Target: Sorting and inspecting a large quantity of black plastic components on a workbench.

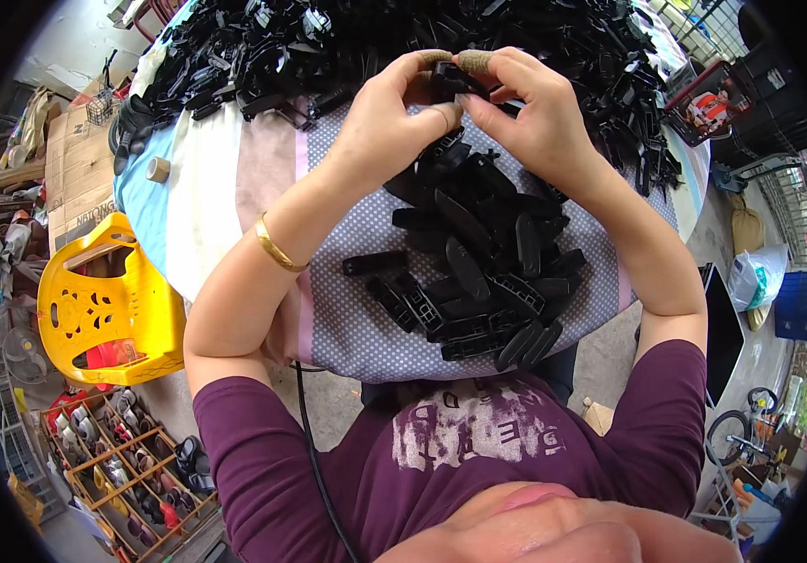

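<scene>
My left hand [399,117] and my right hand [530,113] meet over the far part of the table, both closed on one small black plastic part [449,83]. Fingers hide much of it, so its exact kind does not show. Tan wraps cover a fingertip on each hand. Below my hands lies a loose pile of long, rounded black plastic pieces [464,267], some solid and some with slotted frames. They rest on a grey dotted cloth [347,324] at the table's near edge.
A large heap of black plastic parts [263,56] covers the far side of the table. A tape roll [158,169] lies at the left. Beside the table stand a yellow plastic chair [122,314] and, lower, a shoe rack [117,460]. A black cable [310,441] hangs by my body.
</scene>
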`<control>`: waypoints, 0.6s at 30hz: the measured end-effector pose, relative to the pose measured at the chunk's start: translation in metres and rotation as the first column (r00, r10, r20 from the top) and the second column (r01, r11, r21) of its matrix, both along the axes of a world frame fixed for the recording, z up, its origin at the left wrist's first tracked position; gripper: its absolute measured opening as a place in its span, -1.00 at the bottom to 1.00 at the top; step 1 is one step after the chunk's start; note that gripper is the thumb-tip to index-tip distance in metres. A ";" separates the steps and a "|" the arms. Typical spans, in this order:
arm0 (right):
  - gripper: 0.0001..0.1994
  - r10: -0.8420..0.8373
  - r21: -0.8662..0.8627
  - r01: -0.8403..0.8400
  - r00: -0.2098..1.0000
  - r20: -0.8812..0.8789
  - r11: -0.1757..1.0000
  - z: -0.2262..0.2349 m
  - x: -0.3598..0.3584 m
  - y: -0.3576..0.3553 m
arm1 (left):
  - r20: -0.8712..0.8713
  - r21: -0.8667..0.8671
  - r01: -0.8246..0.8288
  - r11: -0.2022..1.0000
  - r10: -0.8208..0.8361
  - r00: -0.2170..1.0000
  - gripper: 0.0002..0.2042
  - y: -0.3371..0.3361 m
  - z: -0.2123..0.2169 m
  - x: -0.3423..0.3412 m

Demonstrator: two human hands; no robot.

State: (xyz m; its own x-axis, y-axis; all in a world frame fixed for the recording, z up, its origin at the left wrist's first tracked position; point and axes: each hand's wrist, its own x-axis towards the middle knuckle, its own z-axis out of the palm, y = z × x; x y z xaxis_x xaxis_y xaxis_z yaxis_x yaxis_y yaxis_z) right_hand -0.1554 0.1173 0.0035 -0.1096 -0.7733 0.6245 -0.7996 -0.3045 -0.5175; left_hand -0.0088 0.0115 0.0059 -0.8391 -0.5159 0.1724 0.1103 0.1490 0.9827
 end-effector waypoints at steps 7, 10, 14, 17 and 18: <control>-0.74 0.069 -0.057 -0.057 0.969 0.236 0.997 0.000 0.004 -0.001 | -0.124 0.290 0.081 0.953 -0.046 0.991 -0.69 -0.003 0.000 0.005; -0.70 0.090 0.023 -0.107 0.922 0.376 0.994 -0.002 0.004 0.000 | -0.194 0.258 0.042 0.965 0.009 0.981 -0.69 -0.001 0.000 0.004; -0.72 0.076 0.013 -0.083 0.956 0.283 0.996 0.003 0.007 0.003 | -0.207 0.252 -0.008 0.968 0.062 0.976 -0.71 0.000 -0.002 0.003; -0.74 0.036 -0.026 -0.032 0.988 0.153 0.999 0.004 0.008 0.003 | -0.216 0.223 -0.053 0.973 0.103 0.971 -0.72 0.000 -0.005 0.002; -0.74 0.029 -0.047 -0.024 0.993 0.110 0.999 0.003 0.008 0.003 | -0.220 0.191 -0.086 0.978 0.128 0.967 -0.72 0.000 -0.006 0.001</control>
